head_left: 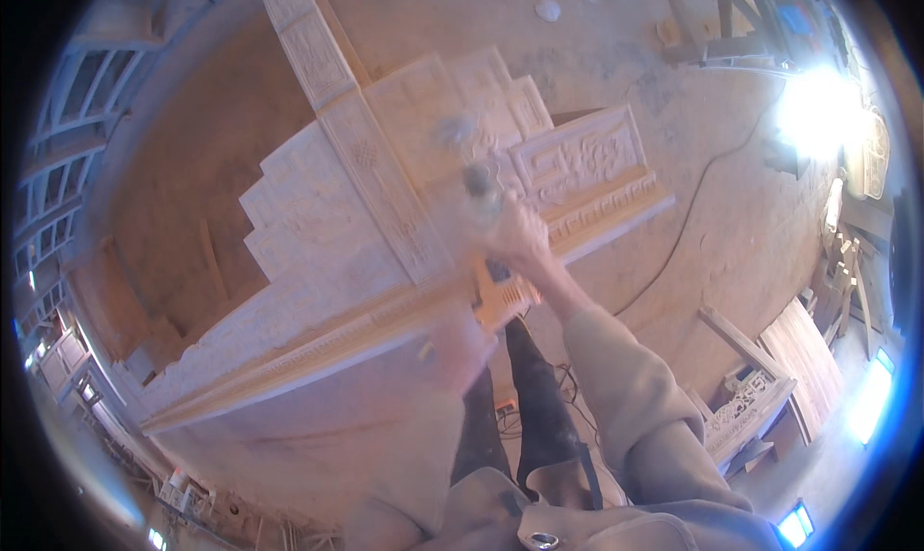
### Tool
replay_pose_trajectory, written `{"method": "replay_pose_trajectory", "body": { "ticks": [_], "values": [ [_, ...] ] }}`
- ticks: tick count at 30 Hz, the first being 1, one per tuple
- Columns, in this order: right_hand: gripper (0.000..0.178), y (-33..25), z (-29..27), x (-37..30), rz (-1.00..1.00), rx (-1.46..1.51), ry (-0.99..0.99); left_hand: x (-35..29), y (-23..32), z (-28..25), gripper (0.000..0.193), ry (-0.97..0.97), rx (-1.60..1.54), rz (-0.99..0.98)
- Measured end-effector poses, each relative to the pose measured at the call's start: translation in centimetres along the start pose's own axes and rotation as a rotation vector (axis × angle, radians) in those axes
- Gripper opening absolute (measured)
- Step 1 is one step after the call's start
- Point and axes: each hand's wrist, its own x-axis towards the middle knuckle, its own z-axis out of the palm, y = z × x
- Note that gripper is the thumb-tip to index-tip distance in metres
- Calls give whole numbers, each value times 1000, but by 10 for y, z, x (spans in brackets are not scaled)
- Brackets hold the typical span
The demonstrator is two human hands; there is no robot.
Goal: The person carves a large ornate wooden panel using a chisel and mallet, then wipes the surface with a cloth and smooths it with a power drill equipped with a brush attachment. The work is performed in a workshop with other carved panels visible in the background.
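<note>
Right hand (520, 231) grips a blurred tool (478, 180) just above the carved wooden panel (385, 205).

Pale carved wood panel (385, 195), fretwork relief

Blurred dark power tool (478, 187) against pale carved wooden panel (385, 185)

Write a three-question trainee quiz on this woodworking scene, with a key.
1. True or false: the right hand is on the carved wooden panel.
2. Which colour is the power tool at the panel's edge? A) orange B) green C) white
3. Fill in: a thin ___ trails over the dusty floor.

Key: 1 true; 2 A; 3 cable. The left hand is too blurred to quiz on.
</note>
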Motion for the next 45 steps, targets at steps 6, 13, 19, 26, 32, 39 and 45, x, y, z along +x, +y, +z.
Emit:
{"method": "replay_pose_trajectory", "body": {
  "ticks": [6, 13, 19, 26, 32, 39, 45],
  "values": [
    [86, -15, -2, 11, 12, 145, -92, -2, 8, -19, 57, 112, 64, 78],
    [86, -11, 25, 9, -33, 93, -8, 8, 3, -37, 56, 74, 72, 27],
    [85, 31, -21, -4, 126, 56, 46, 15, 27, -26, 56, -36, 98, 189],
    [85, 27, -25, 15, 170, 183, 79, 32, 16, -26, 51, 28, 291, 211],
    [90, 11, -18, 32, 263, 293, 100, 65, 13, -69, 47, 46, 465, 258],
    [85, 11, -19, 32, 341, 557, 150, 74, 29, -112, 27, -17, 558, 398],
    [86, 20, -10, 41, 322, 586, 152, 82, 34, -118, 31, -17, 552, 373]
  ]
}}
